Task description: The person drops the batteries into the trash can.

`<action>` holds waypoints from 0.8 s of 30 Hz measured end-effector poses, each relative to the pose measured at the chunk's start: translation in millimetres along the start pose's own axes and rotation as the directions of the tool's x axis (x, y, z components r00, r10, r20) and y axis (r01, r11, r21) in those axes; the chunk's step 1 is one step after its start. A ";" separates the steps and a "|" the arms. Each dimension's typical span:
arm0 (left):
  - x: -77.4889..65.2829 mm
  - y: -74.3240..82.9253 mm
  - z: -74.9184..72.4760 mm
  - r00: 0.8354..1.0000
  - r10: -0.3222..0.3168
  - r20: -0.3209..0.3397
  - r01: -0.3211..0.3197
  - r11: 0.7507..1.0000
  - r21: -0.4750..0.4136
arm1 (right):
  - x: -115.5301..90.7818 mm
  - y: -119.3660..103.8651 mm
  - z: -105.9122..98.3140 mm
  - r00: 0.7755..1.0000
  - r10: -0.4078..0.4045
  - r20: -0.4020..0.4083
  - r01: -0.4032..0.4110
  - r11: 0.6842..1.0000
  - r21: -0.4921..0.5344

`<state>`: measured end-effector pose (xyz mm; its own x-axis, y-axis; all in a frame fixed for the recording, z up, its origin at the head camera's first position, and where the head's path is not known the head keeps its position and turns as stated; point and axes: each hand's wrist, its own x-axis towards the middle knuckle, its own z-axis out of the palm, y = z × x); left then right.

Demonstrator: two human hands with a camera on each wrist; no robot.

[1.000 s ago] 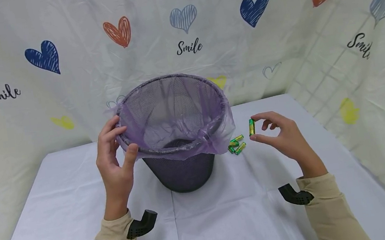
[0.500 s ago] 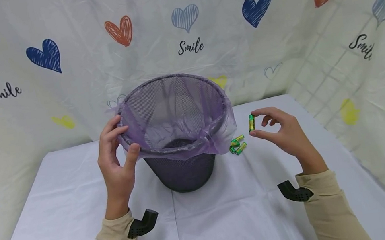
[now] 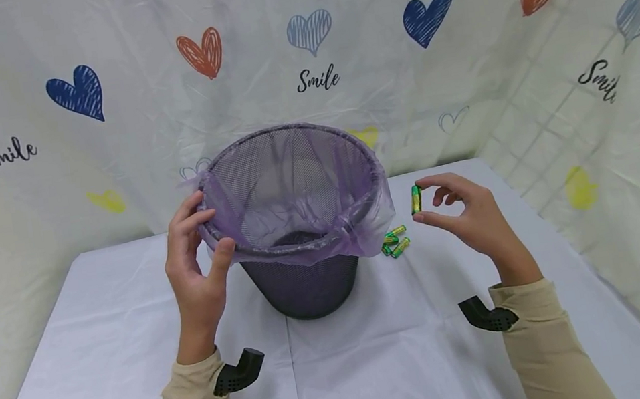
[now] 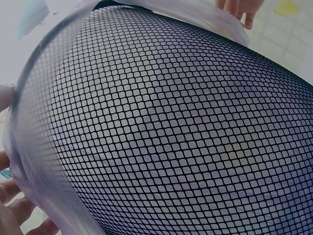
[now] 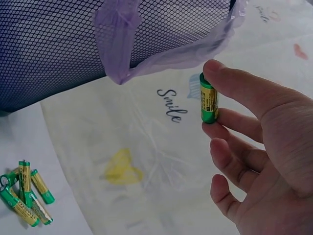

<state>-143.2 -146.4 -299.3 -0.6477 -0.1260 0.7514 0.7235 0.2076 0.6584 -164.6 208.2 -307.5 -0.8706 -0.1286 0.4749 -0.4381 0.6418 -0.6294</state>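
A black mesh waste bin (image 3: 301, 289) stands on the table, lined with a thin purple plastic bag (image 3: 368, 220) folded over its rim. My left hand (image 3: 193, 277) holds the bin's left side, fingers over the lined rim and thumb at the front edge. Some of its fingers (image 4: 19, 208) show beside the bag in the left wrist view. To the right of the bin, above the table, my right hand (image 3: 467, 214) pinches a green and yellow battery (image 3: 416, 200) end to end between thumb and forefinger. The right wrist view shows this battery (image 5: 209, 100) upright, the other fingers curled below.
Several more green and yellow batteries (image 3: 395, 241) lie in a small pile on the white-covered table (image 3: 355, 370), close by the bin's right side. Behind the table hangs a pale curtain (image 3: 259, 106) printed with hearts and the word Smile. Each sleeve carries a black wrist mount (image 3: 239, 372).
My right hand has risen slightly with the battery. The left hand stays on the rim, and the bin and battery pile keep their places.
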 end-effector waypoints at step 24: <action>0.2 -1.2 -0.6 1.000 0.019 0.000 -0.019 1.000 -0.013 | 14.9 19.7 8.9 0.998 -0.060 -0.035 0.061 0.998 0.022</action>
<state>-144.1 -147.2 -300.0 -0.6335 -0.1223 0.7640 0.7388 0.1978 0.6443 -188.2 212.2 -318.3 -0.8342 -0.1400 0.5334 -0.4952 0.6158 -0.6128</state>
